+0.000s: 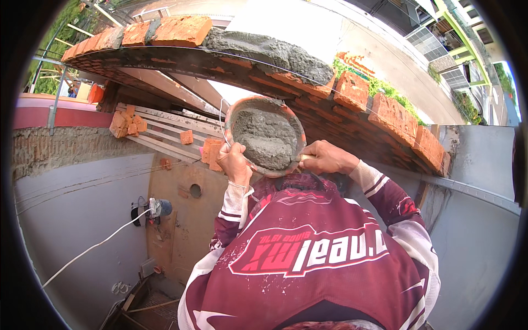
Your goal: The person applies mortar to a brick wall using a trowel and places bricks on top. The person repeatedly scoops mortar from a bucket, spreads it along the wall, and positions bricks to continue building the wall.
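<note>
My left hand [232, 163] grips the left rim of a round, orange-stained bucket [235, 123] with a wire handle. Wet grey mortar [264, 137] fills much of it. My right hand [325, 158] is closed around a pale tool handle [304, 158] at the bucket's right edge; the rest of the tool cannot be made out. Directly above and behind the bucket runs a curved wall of red bricks [351, 90], partly topped with grey mortar [269, 55], with a thin string stretched along it.
Loose bricks [120, 125] and timber slats [159, 124] lie at left, below the wall. A grey side wall [82, 220], a white cable [98, 245] and a brown panel [176, 231] are lower down. A grey wall [478, 165] stands at right; a street lies beyond the bricks.
</note>
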The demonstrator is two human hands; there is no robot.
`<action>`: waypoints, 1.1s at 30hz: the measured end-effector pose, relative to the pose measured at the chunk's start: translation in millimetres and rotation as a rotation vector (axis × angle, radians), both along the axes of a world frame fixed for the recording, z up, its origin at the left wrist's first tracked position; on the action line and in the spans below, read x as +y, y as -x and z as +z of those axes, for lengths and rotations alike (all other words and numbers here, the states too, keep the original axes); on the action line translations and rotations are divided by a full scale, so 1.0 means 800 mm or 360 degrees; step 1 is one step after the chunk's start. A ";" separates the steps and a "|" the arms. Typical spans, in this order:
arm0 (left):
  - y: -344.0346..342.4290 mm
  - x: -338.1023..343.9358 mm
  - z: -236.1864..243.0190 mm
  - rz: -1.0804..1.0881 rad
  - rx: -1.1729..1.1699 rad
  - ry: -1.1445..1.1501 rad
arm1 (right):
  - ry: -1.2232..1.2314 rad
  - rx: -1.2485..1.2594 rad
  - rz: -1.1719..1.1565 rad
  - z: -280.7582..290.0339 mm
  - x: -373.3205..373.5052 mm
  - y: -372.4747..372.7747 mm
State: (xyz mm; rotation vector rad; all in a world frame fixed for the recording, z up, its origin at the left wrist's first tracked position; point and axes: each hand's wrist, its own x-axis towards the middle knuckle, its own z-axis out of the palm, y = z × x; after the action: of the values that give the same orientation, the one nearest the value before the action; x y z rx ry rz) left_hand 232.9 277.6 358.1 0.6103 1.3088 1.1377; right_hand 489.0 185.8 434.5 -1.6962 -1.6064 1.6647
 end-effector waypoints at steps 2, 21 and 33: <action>-0.003 0.001 -0.003 0.0031 -0.0084 -0.0070 | 0.0025 -0.0018 -0.0057 0.033 0.000 -0.011; -0.009 -0.018 -0.022 0.0065 0.0132 -0.0015 | -0.1040 -0.1623 -0.0386 0.110 0.013 -0.149; -0.034 -0.034 -0.007 0.0019 0.0209 -0.0229 | -0.0942 -0.1233 -0.0038 0.102 -0.062 -0.077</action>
State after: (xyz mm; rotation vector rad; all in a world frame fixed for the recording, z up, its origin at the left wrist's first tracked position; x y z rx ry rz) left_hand 260.3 250.7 352.8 0.7950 1.3505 1.2256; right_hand 550.4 136.6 515.9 -2.0829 -2.0776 0.3889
